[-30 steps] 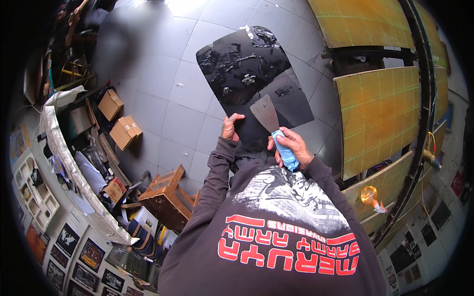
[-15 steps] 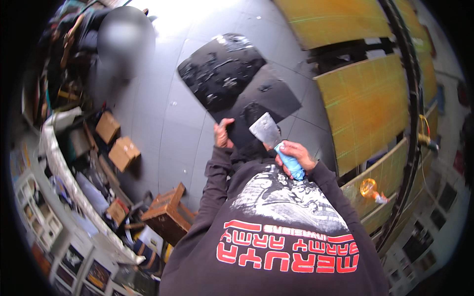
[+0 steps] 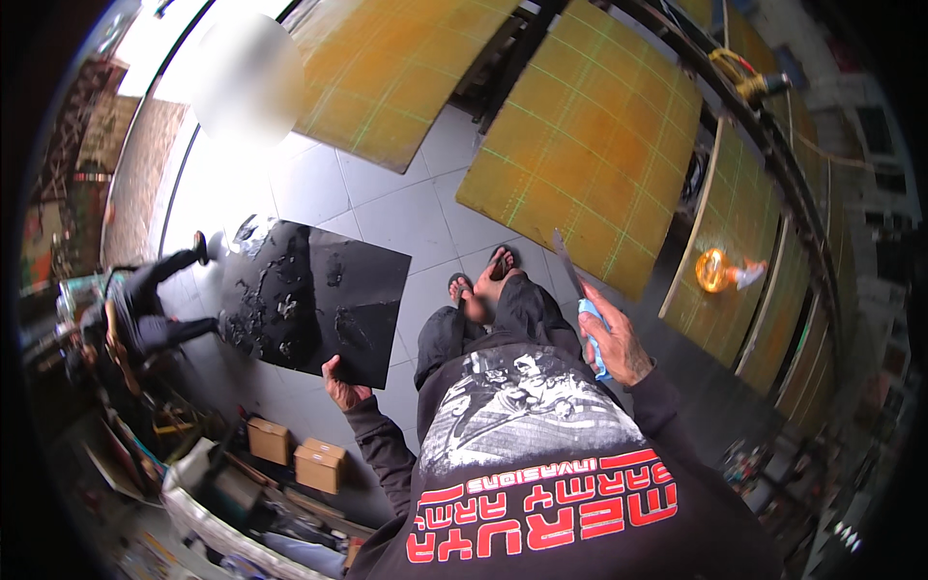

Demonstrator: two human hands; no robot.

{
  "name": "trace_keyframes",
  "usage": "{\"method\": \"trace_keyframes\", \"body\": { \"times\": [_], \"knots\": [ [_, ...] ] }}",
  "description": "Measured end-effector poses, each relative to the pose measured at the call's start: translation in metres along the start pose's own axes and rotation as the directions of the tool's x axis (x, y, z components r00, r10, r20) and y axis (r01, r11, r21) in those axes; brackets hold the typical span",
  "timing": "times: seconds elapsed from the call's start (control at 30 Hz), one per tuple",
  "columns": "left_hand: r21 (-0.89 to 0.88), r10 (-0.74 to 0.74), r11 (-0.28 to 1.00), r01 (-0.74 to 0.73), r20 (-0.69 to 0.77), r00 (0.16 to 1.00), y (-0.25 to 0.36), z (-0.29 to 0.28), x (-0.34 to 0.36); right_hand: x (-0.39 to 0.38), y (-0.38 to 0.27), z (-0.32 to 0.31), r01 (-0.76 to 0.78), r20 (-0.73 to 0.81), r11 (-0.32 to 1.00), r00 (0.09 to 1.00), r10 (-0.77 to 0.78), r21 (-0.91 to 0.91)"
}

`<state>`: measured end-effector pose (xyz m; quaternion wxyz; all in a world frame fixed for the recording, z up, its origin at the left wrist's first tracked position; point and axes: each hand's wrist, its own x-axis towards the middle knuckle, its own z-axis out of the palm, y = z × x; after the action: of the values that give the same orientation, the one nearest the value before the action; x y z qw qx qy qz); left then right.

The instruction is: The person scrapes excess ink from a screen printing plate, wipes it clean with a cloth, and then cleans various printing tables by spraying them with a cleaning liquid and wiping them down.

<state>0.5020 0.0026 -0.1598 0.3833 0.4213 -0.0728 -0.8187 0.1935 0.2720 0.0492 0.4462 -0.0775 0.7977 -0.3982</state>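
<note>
Nearest, along the lower left edge, a cluttered desk (image 3: 208, 503) curves past two cardboard boxes (image 3: 295, 454) standing on the grey tiled floor (image 3: 406, 222). The person stands on that floor in sandals (image 3: 483, 275), wearing a dark printed sweatshirt (image 3: 541, 464).

The left hand (image 3: 343, 385) is closed on the near corner of a black panel (image 3: 314, 300), thumb on top and fingers underneath; the panel is held out flat above the floor, its upper face rough with dark patches toward the far left. The right hand (image 3: 614, 333) is wrapped tight around the blue handle of a scraper (image 3: 578, 300), whose thin blade points up and away from the body, well apart from the panel.

Farther off, yellow gridded boards (image 3: 590, 145) lean or lie beyond the feet, toward the far right of the floor. An orange lamp-like thing (image 3: 715, 271) sits by one of them; what it is cannot be told for sure. At the far left edge of the floor another person (image 3: 145, 309) sits in dark clothes, and bright light floods the tiles behind.
</note>
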Motion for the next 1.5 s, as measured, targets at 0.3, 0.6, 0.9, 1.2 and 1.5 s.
{"method": "trace_keyframes", "body": {
  "times": [0.3, 0.6, 0.9, 1.2, 1.5],
  "knots": [
    [0.683, 0.35, 0.496, -0.537, 0.409, 0.843, 0.051, 0.122, 0.037, -0.02, 0.029, 0.014, 0.122, -0.442, 0.925, 0.851, -0.285, -0.361],
    [0.663, 0.17, 0.641, -0.386, 0.367, 0.915, 0.066, 0.18, 0.157, -0.01, 0.018, 0.053, -0.022, -0.595, 0.936, 0.777, -0.206, -0.352],
    [0.604, -0.018, -0.014, -0.797, 0.797, 0.604, 0.095, 0.249, 0.308, 0.027, -0.04, 0.139, -0.215, -0.742, 0.951, 0.67, -0.022, -0.223],
    [0.493, -0.272, 0.082, -0.866, 0.847, 0.456, 0.107, 0.31, 0.372, 0.067, -0.095, 0.188, -0.366, -0.752, 0.923, 0.64, 0.156, -0.12],
    [0.827, -0.229, 0.412, -0.382, 0.499, 0.836, 0.092, 0.315, 0.392, 0.106, -0.109, 0.163, -0.57, -0.721, 0.816, 0.605, 0.338, -0.096]
  ]
}}
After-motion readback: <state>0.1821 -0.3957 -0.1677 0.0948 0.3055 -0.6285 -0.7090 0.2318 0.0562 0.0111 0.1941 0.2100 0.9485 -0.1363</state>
